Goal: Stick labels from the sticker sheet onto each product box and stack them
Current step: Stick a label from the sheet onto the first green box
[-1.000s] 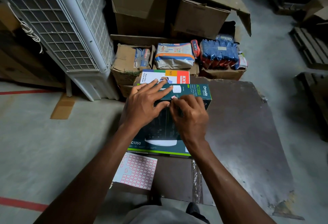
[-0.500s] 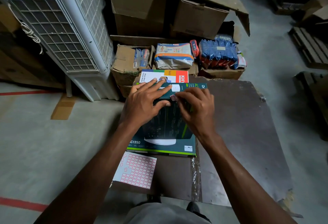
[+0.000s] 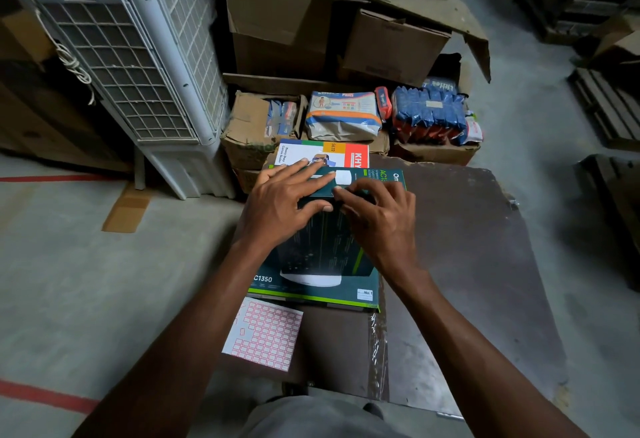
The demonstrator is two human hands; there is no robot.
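1. Since the earlier frame the right hand [image 3: 381, 221] has slid left across the green box [image 3: 322, 264]
2. Sticker sheet [image 3: 265, 333] lies just below the box's near-left corner
3. Left hand [image 3: 284, 202] lies flat, fingers straight, steadying the box top; keep it pressing
4. Right fingers curl at the label spot, the label hidden; rub outward firmly

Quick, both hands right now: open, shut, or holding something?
Left hand: open, fingers flat on the dark green AC1350 box.
Right hand: fingers bent, fingertips on the same box; a held label cannot be told.
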